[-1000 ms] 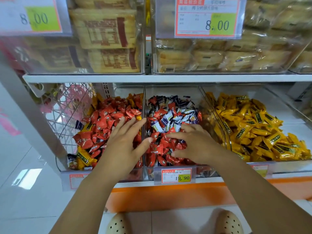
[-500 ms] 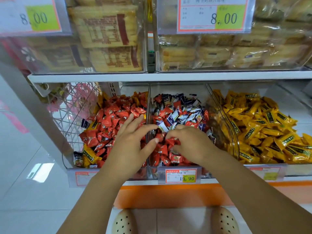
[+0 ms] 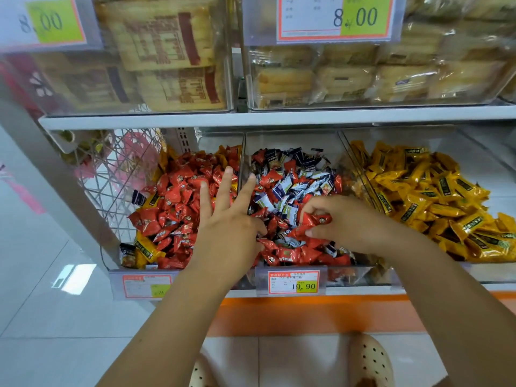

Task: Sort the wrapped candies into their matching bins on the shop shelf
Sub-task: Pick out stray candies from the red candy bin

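The right hand [image 3: 349, 223] is pinching a red candy [image 3: 315, 220] in the middle bin [image 3: 290, 139] (left hand's [image 3: 231, 227] grip hanging open, empty), where many reds are lying unsorted.

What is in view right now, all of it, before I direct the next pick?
red candies: many, red, left bin
stray yellow candies: several, yellow, left bin's front-left corner
mixed candies: many, red and blue-white, middle bin
yellow candies: many, yellow, right bin
lower price tags: at least two, red-bordered, lower shelf edge
upper price tags: two, red-bordered, reading 8.00, on clear boxes
packaged pastries: many, tan, inside those boxes
wire basket: one, pale, left of the bins
clogs: two, cream, bottom of view
left hand: one, open, fingers spread over the left and middle bins' divider
right hand: one, pinching a red candy over the middle bin
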`<action>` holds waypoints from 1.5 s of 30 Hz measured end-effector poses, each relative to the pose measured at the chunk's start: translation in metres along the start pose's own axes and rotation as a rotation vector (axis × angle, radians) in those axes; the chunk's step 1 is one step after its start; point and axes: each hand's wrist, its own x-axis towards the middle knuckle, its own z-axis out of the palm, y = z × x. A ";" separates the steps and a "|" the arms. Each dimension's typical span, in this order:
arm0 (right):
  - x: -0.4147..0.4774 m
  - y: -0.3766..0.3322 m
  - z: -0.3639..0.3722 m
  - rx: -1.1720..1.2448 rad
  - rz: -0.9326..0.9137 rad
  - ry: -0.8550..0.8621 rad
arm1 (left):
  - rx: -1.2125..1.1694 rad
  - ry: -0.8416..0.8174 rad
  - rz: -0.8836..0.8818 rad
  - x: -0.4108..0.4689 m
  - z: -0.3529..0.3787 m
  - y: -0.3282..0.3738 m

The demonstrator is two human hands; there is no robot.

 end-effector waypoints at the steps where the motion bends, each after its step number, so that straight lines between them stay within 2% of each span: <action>1: 0.000 -0.001 0.001 -0.005 0.006 -0.014 | -0.011 0.008 0.001 0.000 0.001 0.000; 4: 0.000 -0.003 0.002 0.086 0.000 0.042 | -0.140 0.077 0.024 0.000 0.006 -0.003; 7: -0.005 -0.007 -0.005 0.307 0.002 0.122 | -0.435 0.155 0.033 -0.002 0.000 -0.004; 9: -0.010 -0.009 -0.010 0.428 -0.004 0.142 | -0.619 0.202 -0.032 -0.004 -0.011 -0.002; 12: -0.013 -0.010 -0.010 0.518 -0.001 0.162 | -0.771 0.259 -0.170 -0.009 -0.021 -0.003; 15: -0.011 -0.017 -0.004 0.533 -0.029 0.223 | -0.732 0.361 -0.306 -0.017 -0.023 -0.013; 21: 0.018 -0.065 0.023 0.463 -0.270 0.356 | -0.677 0.518 -0.653 -0.024 -0.034 -0.060; 26: 0.059 -0.111 0.034 0.346 -0.327 0.467 | -0.719 0.549 -0.775 -0.009 -0.032 -0.091; 29: 0.078 -0.119 0.038 0.288 -0.409 0.310 | -0.769 0.404 -0.690 -0.002 -0.025 -0.097; 31: 0.077 -0.114 0.034 0.301 -0.385 0.237 | -0.690 0.331 -0.612 -0.001 -0.023 -0.096; 35: 0.052 -0.089 0.010 0.353 -0.277 0.260 | -0.544 0.420 -0.453 -0.001 -0.035 -0.083; 39: 0.021 -0.048 -0.008 0.138 -0.098 0.020 | -0.595 0.287 -0.248 -0.012 -0.041 -0.052; 41: 0.003 -0.035 -0.013 -0.056 -0.029 -0.066 | -0.591 0.219 -0.116 -0.019 -0.038 -0.030; 45: -0.013 -0.019 0.002 -0.239 -0.021 -0.195 | -0.485 0.080 0.064 -0.023 -0.026 0.008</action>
